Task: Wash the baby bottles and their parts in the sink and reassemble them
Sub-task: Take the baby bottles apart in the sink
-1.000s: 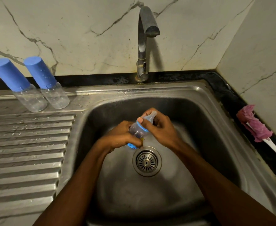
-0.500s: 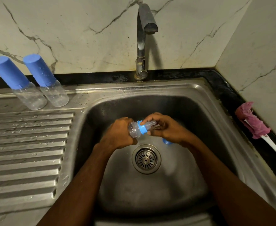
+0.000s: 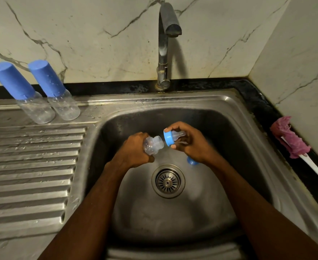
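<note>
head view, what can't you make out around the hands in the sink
Clear bottle: head view, its lower body is hidden inside the left hand.
Blue piece: head view, mostly covered by the right hand gripping the blue ring, so which part it is cannot be told.
Brush: head view, its white handle is cut off by the right edge.

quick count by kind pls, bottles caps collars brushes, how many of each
clear bottles: 3, two capped on the drainboard, plus the open bottle in the left hand
blue caps: 3, two on bottles, one partly hidden under the right hand
blue collar with teat: 1, in the right hand
brush: 1
total: 8
</note>
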